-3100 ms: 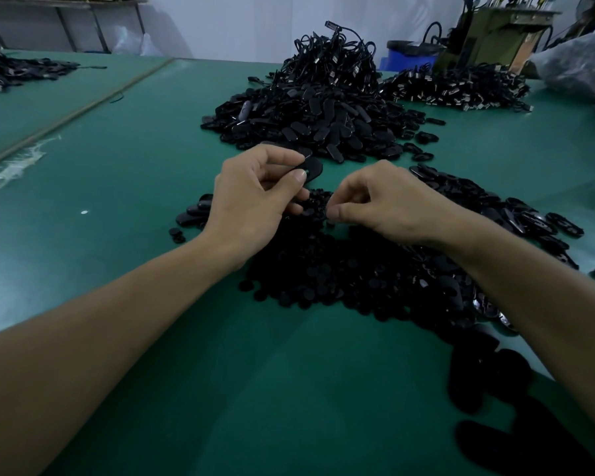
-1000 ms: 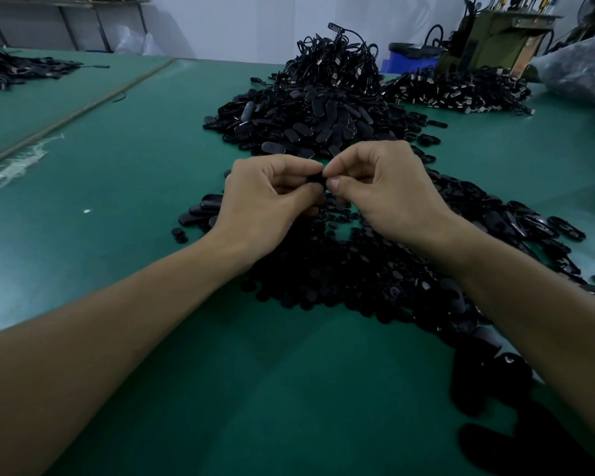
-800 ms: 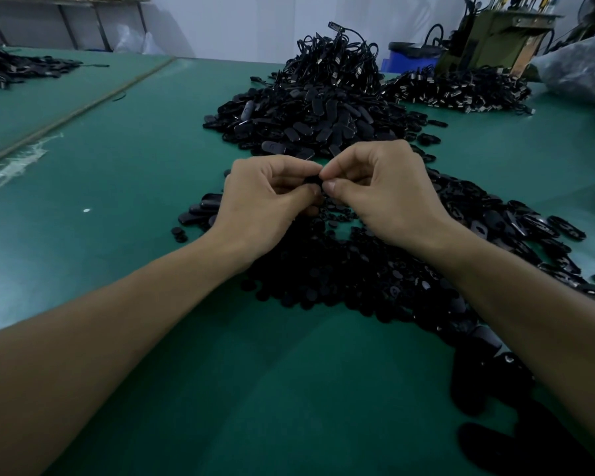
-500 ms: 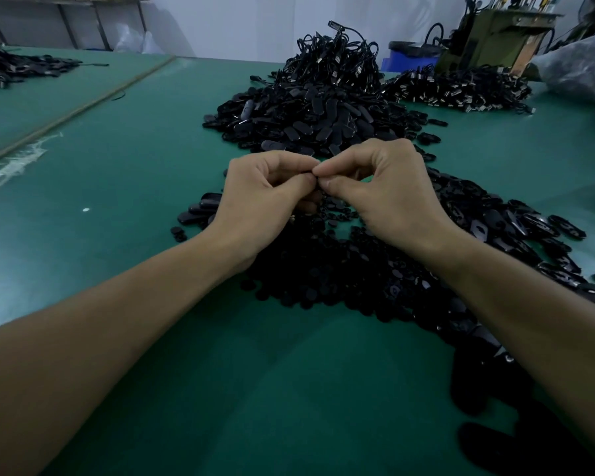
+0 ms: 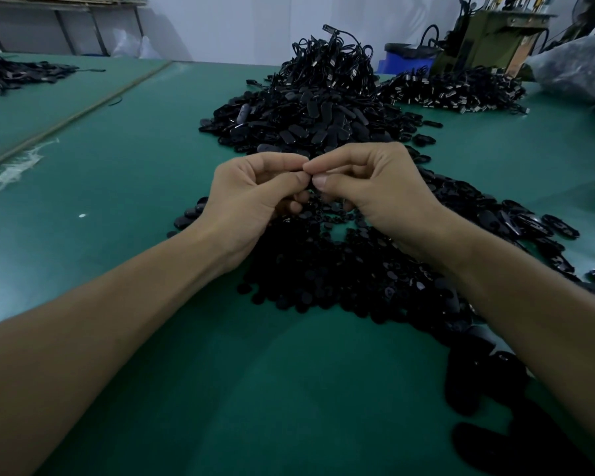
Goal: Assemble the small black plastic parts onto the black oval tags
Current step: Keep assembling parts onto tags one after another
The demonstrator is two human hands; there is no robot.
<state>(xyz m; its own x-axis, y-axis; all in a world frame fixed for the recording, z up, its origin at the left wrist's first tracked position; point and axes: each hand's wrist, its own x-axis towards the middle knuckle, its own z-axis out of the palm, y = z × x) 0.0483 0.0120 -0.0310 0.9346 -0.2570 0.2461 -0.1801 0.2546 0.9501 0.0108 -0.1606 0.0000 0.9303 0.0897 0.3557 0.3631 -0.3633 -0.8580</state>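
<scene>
Fingers (image 5: 272,163) of left hand (image 5: 251,197) and right hand (image 5: 375,187) pinch a near-hidden piece (image 5: 291,172) above parts heap (image 5: 323,269).

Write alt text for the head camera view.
The left hand and right hand meet fingertip to fingertip, pinching a piece hidden between them, above a heap of small black parts on a green table. A bigger pile of black oval tags lies beyond.

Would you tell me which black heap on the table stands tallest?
The far centre heap of looped cords, behind the oval tags; the others lie low.

left hand (image 5: 251,201), right hand (image 5: 378,190) (fingers (image 5: 289,164) meeting), parts (image 5: 323,273)
</scene>
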